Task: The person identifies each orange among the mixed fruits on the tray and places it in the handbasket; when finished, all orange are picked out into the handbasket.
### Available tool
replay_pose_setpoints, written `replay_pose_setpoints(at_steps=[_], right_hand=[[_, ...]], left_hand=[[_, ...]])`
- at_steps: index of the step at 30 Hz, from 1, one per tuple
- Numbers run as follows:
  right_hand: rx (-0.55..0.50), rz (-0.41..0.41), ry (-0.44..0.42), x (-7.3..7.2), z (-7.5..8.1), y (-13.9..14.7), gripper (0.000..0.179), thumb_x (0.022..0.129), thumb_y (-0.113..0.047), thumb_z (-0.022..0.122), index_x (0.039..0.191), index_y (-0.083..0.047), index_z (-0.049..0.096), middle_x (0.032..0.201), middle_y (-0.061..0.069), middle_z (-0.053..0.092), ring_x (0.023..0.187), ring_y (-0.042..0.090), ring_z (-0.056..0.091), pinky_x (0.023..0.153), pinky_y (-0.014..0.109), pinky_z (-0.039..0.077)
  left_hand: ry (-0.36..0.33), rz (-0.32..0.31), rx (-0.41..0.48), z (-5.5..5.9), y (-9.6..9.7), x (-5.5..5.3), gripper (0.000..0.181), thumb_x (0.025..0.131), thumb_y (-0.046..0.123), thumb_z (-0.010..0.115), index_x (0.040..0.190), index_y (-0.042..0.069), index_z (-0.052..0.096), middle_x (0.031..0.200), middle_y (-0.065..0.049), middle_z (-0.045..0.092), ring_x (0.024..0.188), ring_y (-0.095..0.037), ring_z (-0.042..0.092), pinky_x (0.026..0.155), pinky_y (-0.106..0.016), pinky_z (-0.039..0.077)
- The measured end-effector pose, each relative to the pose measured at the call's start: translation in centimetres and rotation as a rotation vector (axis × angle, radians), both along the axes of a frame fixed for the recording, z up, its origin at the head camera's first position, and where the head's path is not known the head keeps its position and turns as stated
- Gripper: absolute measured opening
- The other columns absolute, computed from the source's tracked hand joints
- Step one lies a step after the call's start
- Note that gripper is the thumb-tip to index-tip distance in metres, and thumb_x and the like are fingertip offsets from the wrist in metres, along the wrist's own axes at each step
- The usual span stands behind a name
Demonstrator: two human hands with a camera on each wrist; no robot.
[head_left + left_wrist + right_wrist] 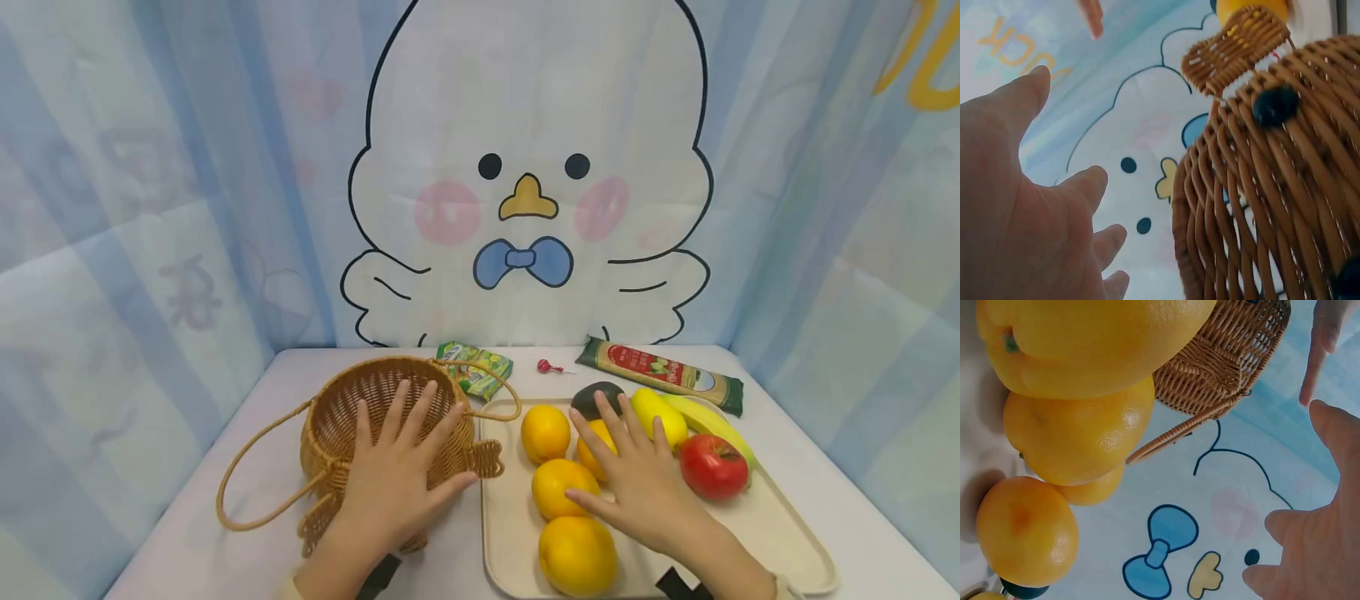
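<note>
Head view is showing both hands hovering with their backs facing the camera and nothing grasped. The left hand [401,492] is spreading its fingers [417,415] wide over the basket [456,454], and the left wrist view is showing a gap between hand and wickerwork. The right hand [648,492] is also spreading its fingers [613,423], released, over the tray [757,533]. The basket is standing on the left of the desk [217,567], one handle sticking out leftward, the other reaching over the tray's corner. On the tray, three oranges [577,557] are lining up from the near edge backward, while a fourth is sitting beside them, partly hidden behind the right hand. An apple [714,468] is resting to the right, with a lemon [662,417], a banana [705,417] and a dark fruit [596,400] lying farther back. Beyond the tray, a green packet [480,367], a lollipop [544,366] and a long pack [663,373] are lying on the desk. Behind everything, a curtain [540,100] is hanging, displaying a cartoon bird.
</note>
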State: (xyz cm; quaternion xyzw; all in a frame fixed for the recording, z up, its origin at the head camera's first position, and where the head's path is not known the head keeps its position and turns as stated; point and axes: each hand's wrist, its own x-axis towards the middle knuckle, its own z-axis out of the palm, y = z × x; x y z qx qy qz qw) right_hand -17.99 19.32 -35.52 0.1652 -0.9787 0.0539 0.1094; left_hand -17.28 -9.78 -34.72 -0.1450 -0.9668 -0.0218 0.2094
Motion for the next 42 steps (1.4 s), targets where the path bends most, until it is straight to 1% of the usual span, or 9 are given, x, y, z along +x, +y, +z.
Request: replay_pose_setpoints(at_steps=[9,18,23,27,29,32,35,38,42], right_hand=[[-0.024,0.005,-0.015,0.0,0.2,0.2,0.085,0.079,-0.067,0.056,0.150,-0.036,0.021,0.161,0.007,0.007,0.146,0.040,0.003,0.108,0.078,0.008],[-0.009,0.019,-0.013,-0.3,0.4,0.7,0.086,0.081,-0.065,0.057,0.151,-0.036,0.015,0.161,0.009,0.005,0.146,0.040,0.003,0.109,0.077,0.009],[-0.023,0.042,-0.021,-0.6,0.6,0.7,0.086,0.082,-0.064,0.056,0.151,-0.034,0.016,0.161,0.010,0.005,0.146,0.040,0.002,0.110,0.076,0.008],[-0.035,0.048,-0.042,-0.6,0.3,0.6,0.086,0.081,-0.064,0.056,0.151,-0.035,0.016,0.161,0.010,0.005,0.146,0.040,0.001,0.110,0.076,0.007],[-0.039,0.043,-0.046,-0.6,0.2,0.7,0.086,0.081,-0.064,0.057,0.151,-0.034,0.017,0.161,0.009,0.005,0.146,0.040,0.002,0.110,0.076,0.008],[-0.043,0.036,-0.052,-0.6,0.1,0.9,0.086,0.081,-0.064,0.057,0.151,-0.033,0.017,0.161,0.009,0.004,0.146,0.040,0.002,0.109,0.077,0.009],[-0.047,0.032,-0.059,-0.6,0.0,1.1,0.086,0.081,-0.064,0.057,0.151,-0.034,0.017,0.161,0.009,0.004,0.146,0.040,0.002,0.108,0.078,0.009],[-0.050,0.028,-0.061,-0.6,-0.2,1.2,0.086,0.081,-0.065,0.057,0.151,-0.037,0.015,0.161,0.008,0.004,0.146,0.041,0.003,0.107,0.078,0.010],[-0.054,0.026,-0.067,-0.7,-0.3,1.3,0.086,0.081,-0.065,0.057,0.150,-0.039,0.013,0.161,0.008,0.004,0.146,0.041,0.003,0.107,0.078,0.010]], left_hand=[[0.014,-0.001,0.018,0.7,-2.0,0.2,0.077,0.081,0.076,0.042,0.147,0.040,0.024,0.160,0.005,0.009,0.149,-0.026,0.002,0.118,-0.065,-0.001],[0.014,0.001,0.018,1.7,-3.5,0.2,0.077,0.083,0.074,0.043,0.148,0.040,0.022,0.160,0.002,0.011,0.149,-0.029,0.005,0.116,-0.068,0.002],[0.014,0.024,0.016,2.5,-4.9,0.3,0.078,0.083,0.074,0.041,0.149,0.038,0.019,0.161,0.002,0.008,0.149,-0.028,0.003,0.116,-0.069,0.002],[-0.009,0.056,0.028,2.9,-6.2,0.7,0.079,0.085,0.072,0.041,0.150,0.036,0.016,0.161,0.002,0.003,0.149,-0.028,-0.001,0.116,-0.069,-0.002],[-0.017,0.068,0.032,3.2,-6.8,0.8,0.078,0.086,0.071,0.040,0.151,0.035,0.014,0.161,0.002,0.001,0.149,-0.028,-0.004,0.115,-0.069,-0.005],[-0.020,0.083,0.047,3.5,-7.8,0.9,0.078,0.088,0.069,0.039,0.152,0.032,0.014,0.161,0.000,-0.001,0.149,-0.028,-0.007,0.113,-0.071,-0.007],[-0.008,0.097,0.063,3.6,-8.8,1.1,0.079,0.088,0.068,0.040,0.152,0.032,0.012,0.161,0.000,-0.003,0.149,-0.027,-0.011,0.113,-0.071,-0.009],[-0.007,0.120,0.080,3.7,-9.9,1.2,0.080,0.088,0.067,0.041,0.152,0.032,0.008,0.161,0.000,-0.006,0.148,-0.028,-0.015,0.111,-0.070,-0.016],[-0.032,0.167,0.086,3.8,-11.6,1.4,0.081,0.089,0.068,0.040,0.152,0.033,0.003,0.160,-0.001,-0.011,0.146,-0.030,-0.019,0.108,-0.071,-0.021]])
